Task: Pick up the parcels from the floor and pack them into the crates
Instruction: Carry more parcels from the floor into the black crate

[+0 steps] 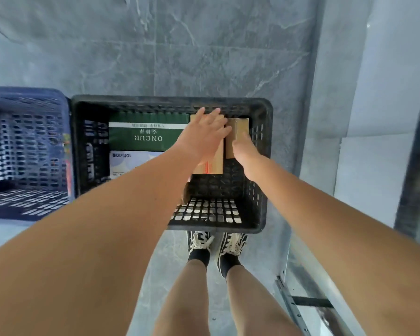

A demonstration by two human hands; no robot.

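parcels (148, 135) in crate (262, 166), second crate (22, 154) left

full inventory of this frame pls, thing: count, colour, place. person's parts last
black crate: 1, black, centre, on the floor in front of the feet
blue crate: 1, dark blue, left of the black crate, touching it
green box: 1, green with white "ONCUR" print, far left part of the black crate
white box: 1, white and pale blue, near left part of the black crate, partly hidden by the left arm
cardboard parcels: 2, brown, side by side at the far right of the black crate
floor: 1, grey marbled tile
shoes: 2, black with cream laces, near side of the black crate
left hand: 1, flat on the left parcel
right hand: 1, gripping the right parcel
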